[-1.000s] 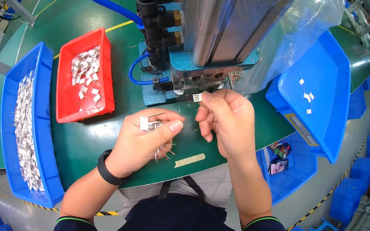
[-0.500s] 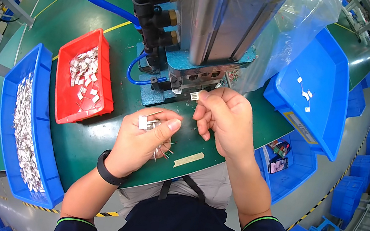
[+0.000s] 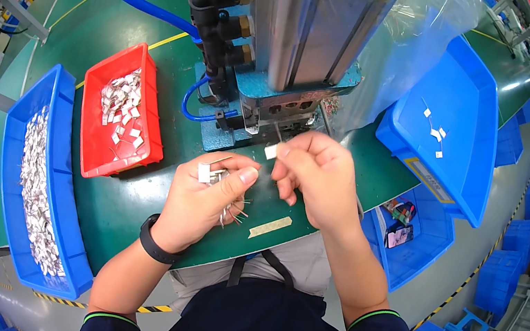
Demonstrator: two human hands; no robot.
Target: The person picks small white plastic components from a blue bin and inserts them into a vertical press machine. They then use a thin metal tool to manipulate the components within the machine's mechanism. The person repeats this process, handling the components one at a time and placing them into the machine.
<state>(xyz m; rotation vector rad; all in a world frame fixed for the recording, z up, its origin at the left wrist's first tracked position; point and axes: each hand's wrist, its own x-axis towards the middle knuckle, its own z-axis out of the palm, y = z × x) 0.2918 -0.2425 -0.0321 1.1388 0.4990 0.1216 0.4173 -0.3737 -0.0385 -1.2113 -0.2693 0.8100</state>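
Observation:
Between thumb and forefinger, my right hand (image 3: 318, 180) pinches a small white square part with wire leads (image 3: 272, 151), just in front of the pneumatic press (image 3: 289, 103). A thin lead points up from it toward the press's lower opening. My left hand (image 3: 206, 201) is closed round a bunch of similar white parts (image 3: 205, 173), with leads sticking out on both sides of the fingers. It rests lower and to the left of my right hand, above the green table (image 3: 152, 210). How many parts lie inside the left hand is hidden.
A red bin (image 3: 116, 154) and a long blue bin (image 3: 70, 217) at left hold many white parts. At right, a tilted blue bin (image 3: 460, 107) has several. Below it sits another blue bin (image 3: 417, 261) with a phone. Blue air hoses (image 3: 138, 0) run beside the press.
My right hand has drawn slightly down toward me with the white part, which has turned from a slotted face to a plain one. My left hand has barely moved.

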